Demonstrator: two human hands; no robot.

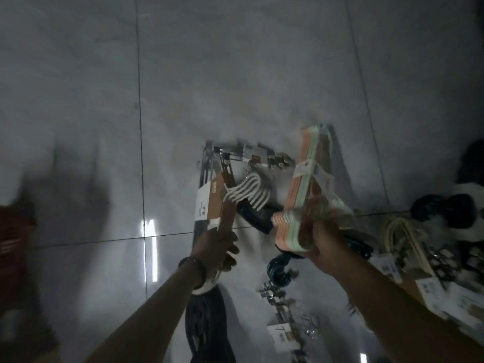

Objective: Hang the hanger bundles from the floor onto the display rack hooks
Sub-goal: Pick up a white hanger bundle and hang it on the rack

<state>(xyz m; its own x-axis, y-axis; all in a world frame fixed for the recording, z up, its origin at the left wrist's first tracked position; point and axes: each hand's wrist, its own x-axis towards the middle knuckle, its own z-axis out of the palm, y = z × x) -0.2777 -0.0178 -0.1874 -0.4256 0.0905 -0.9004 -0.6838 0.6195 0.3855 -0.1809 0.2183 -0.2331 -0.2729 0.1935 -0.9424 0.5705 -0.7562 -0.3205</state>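
Observation:
My right hand grips a bundle of orange, green and brown hangers wrapped in clear plastic, lifted above the floor. My left hand is closed on a bundle of white-hooked hangers with a brown and white cardboard sleeve, near the middle of the floor. A metal clip hanger bundle lies just beyond it. The picture is blurred and no rack hooks are visible.
Grey glossy floor tiles fill the far and left side. More hanger bundles and cardboard labels lie at the right. Dark hooks and chrome clips lie below my hands. My dark shoe is at the bottom. A red object sits left.

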